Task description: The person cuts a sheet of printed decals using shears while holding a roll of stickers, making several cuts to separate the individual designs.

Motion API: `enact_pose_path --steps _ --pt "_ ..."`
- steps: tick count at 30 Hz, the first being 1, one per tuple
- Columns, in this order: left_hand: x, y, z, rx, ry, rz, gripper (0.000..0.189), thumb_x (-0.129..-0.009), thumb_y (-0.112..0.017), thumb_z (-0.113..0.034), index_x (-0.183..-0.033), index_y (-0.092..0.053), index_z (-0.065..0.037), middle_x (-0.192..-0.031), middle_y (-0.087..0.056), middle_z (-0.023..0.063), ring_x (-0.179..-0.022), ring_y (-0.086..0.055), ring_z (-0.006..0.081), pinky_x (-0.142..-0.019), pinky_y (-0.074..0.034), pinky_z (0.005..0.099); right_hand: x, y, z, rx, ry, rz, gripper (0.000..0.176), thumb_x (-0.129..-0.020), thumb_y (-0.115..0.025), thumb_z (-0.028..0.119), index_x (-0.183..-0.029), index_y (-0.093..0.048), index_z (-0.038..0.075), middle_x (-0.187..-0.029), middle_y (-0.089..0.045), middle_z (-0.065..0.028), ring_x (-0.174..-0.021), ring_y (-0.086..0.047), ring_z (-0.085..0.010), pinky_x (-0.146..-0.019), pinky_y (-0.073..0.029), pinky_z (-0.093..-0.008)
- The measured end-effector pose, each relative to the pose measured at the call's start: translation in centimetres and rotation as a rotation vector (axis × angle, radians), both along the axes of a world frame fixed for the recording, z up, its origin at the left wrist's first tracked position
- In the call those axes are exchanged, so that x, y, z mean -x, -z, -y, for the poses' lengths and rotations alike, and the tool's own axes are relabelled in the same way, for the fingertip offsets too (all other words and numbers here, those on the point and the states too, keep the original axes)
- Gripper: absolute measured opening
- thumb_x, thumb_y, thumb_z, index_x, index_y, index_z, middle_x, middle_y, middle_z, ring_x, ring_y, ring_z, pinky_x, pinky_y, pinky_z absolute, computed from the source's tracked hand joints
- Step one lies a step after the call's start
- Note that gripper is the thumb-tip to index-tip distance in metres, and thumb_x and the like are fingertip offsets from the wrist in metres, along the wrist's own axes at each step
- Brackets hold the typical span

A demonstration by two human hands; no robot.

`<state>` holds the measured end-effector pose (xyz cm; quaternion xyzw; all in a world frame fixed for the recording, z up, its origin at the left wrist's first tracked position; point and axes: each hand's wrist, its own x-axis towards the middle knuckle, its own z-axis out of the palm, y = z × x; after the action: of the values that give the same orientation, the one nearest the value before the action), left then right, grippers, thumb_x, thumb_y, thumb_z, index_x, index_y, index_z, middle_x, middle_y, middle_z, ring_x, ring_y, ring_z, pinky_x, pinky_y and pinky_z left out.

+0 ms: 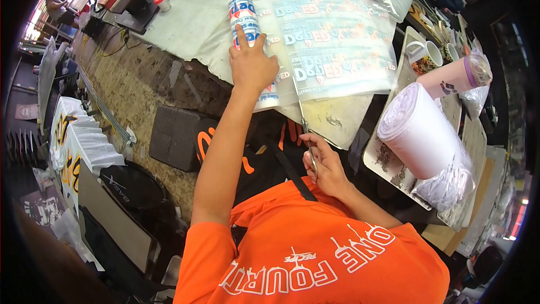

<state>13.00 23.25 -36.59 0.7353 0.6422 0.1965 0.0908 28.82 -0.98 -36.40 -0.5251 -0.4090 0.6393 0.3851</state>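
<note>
A printed film sheet point(337, 45) lies on the white-covered table point(191, 0), its left end wound into a roll with blue and red lettering point(242, 7). My left hand point(252, 63) rests on that roll with its fingers spread over the lettering. Scissors point(302, 114) are in my right hand point(326, 164), its fingers wrapped round the handles. Their long blades point away from me and reach the lower edge of the film, just right of the roll. The handles are partly hidden by my fingers.
At the right, a tray point(378, 160) holds a thick white roll point(417, 129); a pink roll point(448, 77) and printed mugs point(424, 57) are beyond it. A red-capped container point(162, 2) stands at the table's far left. A dark stool point(176, 138) is left of my body.
</note>
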Motion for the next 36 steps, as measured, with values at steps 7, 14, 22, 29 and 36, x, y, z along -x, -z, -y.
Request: enact_pose_path --steps 7,14,22,29,36 --pt "0.0 -0.1 0.0 -0.029 -0.013 -0.067 0.063 -0.081 -0.078 -0.035 -0.14 -0.061 -0.021 -0.164 -0.024 0.0304 -0.118 -0.057 0.0531 -0.101 -0.052 0.0501 -0.1 -0.8 -2.5 0.029 0.043 -0.027 0.037 -0.107 -0.052 0.019 -0.141 -0.039 0.01 -0.072 -0.053 -0.0023 -0.055 -0.044 -0.0084 -0.05 -0.037 -0.0251" --pt "0.1 -0.3 0.0 -0.011 -0.009 -0.033 0.061 -0.084 -0.074 -0.032 -0.142 -0.059 -0.021 -0.165 -0.021 0.0299 -0.121 -0.054 0.053 -0.103 -0.05 0.0512 0.5 -0.2 -2.3 0.038 0.058 -0.097 0.031 -0.108 -0.051 0.021 -0.135 -0.037 0.014 -0.071 -0.052 -0.0026 -0.052 -0.044 -0.0082 -0.044 -0.035 -0.0249" --pt "0.0 -0.2 0.0 0.01 -0.014 -0.035 0.061 -0.084 -0.073 -0.031 -0.142 -0.059 -0.021 -0.166 -0.02 0.0293 -0.121 -0.054 0.0531 -0.104 -0.049 0.0512 0.3 -0.8 -5.1 0.048 0.096 -0.084 0.032 -0.107 -0.056 0.021 -0.133 -0.037 0.014 -0.069 -0.052 -0.0039 -0.047 -0.043 -0.0091 -0.041 -0.034 -0.026" --pt "0.1 -0.1 -0.1 -0.009 -0.013 -0.031 0.061 -0.083 -0.074 -0.03 -0.142 -0.06 -0.021 -0.165 -0.021 0.0301 -0.121 -0.054 0.0536 -0.104 -0.049 0.0517 0.9 -0.5 -5.4 0.041 0.099 -0.129 0.036 -0.107 -0.058 0.023 -0.133 -0.036 0.012 -0.07 -0.055 -0.0052 -0.046 -0.044 -0.01 -0.04 -0.035 -0.0262" --pt "0.1 -0.2 0.0 -0.012 -0.011 -0.019 0.06 -0.083 -0.075 -0.031 -0.141 -0.06 -0.02 -0.165 -0.021 0.0302 -0.12 -0.054 0.0533 -0.103 -0.049 0.0523 1.0 -0.7 -7.6 0.039 0.12 -0.094 0.039 -0.107 -0.058 0.023 -0.135 -0.035 0.009 -0.07 -0.058 -0.0074 -0.045 -0.046 -0.0108 -0.039 -0.037 -0.0267"
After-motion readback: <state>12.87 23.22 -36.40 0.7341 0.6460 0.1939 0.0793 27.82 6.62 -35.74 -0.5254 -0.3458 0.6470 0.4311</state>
